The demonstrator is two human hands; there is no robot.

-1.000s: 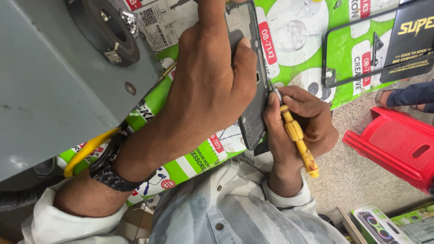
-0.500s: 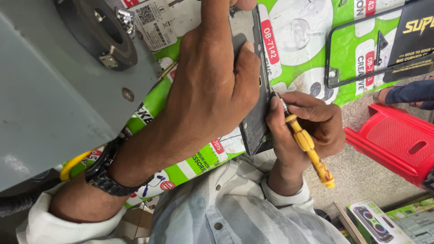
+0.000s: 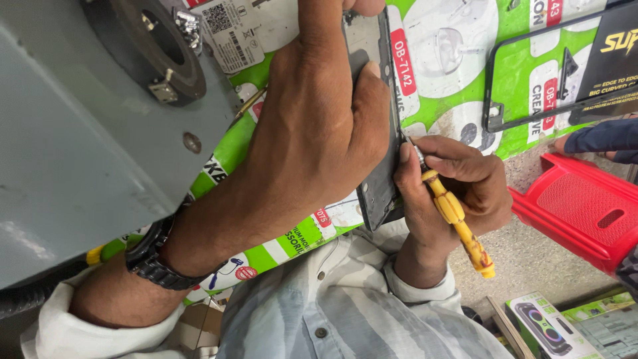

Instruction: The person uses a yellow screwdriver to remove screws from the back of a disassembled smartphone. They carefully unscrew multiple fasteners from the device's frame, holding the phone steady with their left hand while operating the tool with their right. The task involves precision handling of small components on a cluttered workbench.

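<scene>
My left hand (image 3: 312,139), with a black wristwatch (image 3: 156,256) on its wrist, is wrapped around a dark opened phone (image 3: 380,186) and holds it on edge above the table. My right hand (image 3: 458,189) grips a small yellow screwdriver (image 3: 455,216). The screwdriver's metal tip touches the phone's right edge, just beside my left thumb. The handle points down and to the right. My left hand hides most of the phone's face.
A grey metal housing (image 3: 73,166) with a black round part (image 3: 143,46) fills the left. A green printed sheet (image 3: 458,66) covers the table, with a black phone frame (image 3: 531,73) on it. A red plastic stool (image 3: 578,206), another person's blue sleeve (image 3: 601,136) and product boxes (image 3: 551,326) are at right.
The screwdriver's handle end has swung a little further down and right while its tip stays at the phone's edge. My left hand keeps its grip on the phone.
</scene>
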